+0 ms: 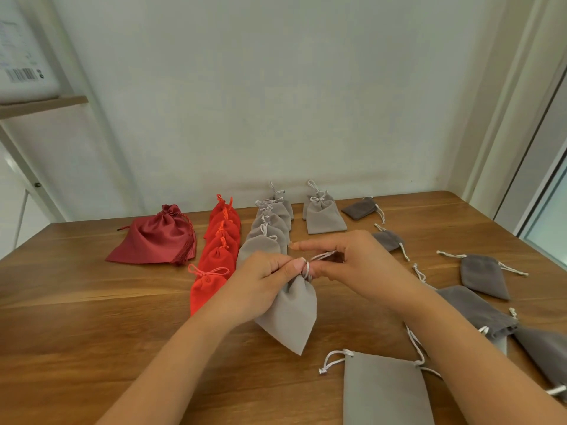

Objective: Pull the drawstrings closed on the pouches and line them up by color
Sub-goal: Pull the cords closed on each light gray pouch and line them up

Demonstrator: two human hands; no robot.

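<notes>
**Fingers [283, 266] cinch a grey pouch [291, 314]**

The left hand [260, 277] pinches the gathered neck. The right hand [359, 259] pinches the cord [322, 256], forefinger straight. The pouch sits between the hands over the table [92, 317], just before the grey row [270, 231]. It's best to hold the neck tight, draw the cord snug, then lay the pouch at the row's near end.

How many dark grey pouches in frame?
5 dark grey pouches, all on the right: far back, next nearer, by the edge, two nearest. The right arm may hide more.
</notes>
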